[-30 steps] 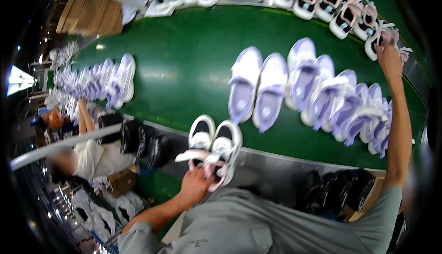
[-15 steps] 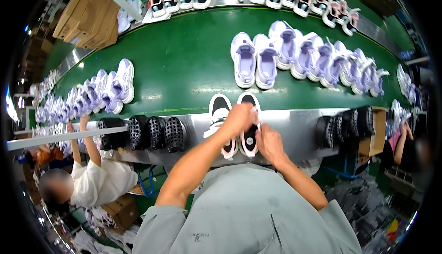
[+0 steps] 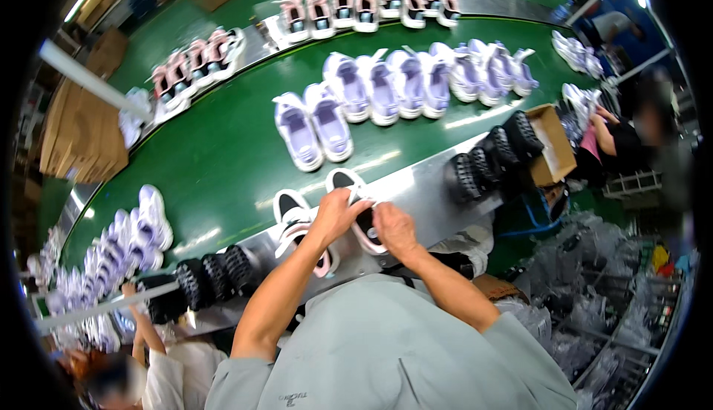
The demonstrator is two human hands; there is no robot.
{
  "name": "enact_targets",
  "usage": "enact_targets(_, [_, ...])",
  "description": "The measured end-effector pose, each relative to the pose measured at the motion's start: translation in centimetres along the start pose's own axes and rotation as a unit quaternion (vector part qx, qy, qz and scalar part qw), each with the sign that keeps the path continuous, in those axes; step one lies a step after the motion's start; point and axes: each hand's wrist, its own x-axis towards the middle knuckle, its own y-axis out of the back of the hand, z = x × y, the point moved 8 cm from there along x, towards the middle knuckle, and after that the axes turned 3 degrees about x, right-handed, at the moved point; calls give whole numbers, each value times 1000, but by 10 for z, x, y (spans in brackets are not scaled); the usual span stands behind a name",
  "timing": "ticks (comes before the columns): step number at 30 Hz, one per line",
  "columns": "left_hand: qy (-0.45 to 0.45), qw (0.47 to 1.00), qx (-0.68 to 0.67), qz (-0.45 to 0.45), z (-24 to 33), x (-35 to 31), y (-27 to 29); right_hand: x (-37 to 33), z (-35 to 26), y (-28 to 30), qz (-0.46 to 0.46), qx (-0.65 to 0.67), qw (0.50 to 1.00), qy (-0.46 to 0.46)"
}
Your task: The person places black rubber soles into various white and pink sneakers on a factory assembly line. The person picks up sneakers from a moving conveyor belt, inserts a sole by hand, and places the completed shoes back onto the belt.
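Observation:
Two black-and-white sneakers with pink linings stand side by side at the metal edge in front of me. My left hand (image 3: 338, 215) is closed over the upper of the right-hand sneaker (image 3: 343, 179), its thumb pointing toward the other hand. At that shoe's opening my right hand (image 3: 394, 229) is closed, fingertips pinching a white part that looks like its strap; the fingers partly hide it. The left-hand sneaker (image 3: 290, 203) stands beside my left wrist, untouched, with its white strap sticking out and its heel partly behind my forearm.
White-and-lilac sneakers (image 3: 298, 132) line the green belt (image 3: 215, 165), with more at left. Black studded shoe-shaped forms (image 3: 217, 276) stand on the metal ledge (image 3: 405, 183) at both sides, an open carton (image 3: 553, 146) at right. Pink-and-black sneakers fill the far rail. Co-workers sit left and right.
The whole view has turned, so the belt now slants up to the right. My left hand has shifted back on the same sneaker; both hands stay at it.

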Motion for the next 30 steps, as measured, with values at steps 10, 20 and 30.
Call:
enact_targets(10, [58,984,-159,63,-11,-3,-8,-18,169,220,151,-243,931,-229])
enact_targets(20, [105,985,-125,64,-40,-3,-9,9,190,218,34,-299,935,-185])
enact_targets(30, [97,981,-166,0,-29,15,-22,-16,-21,107,-218,31,973,-72])
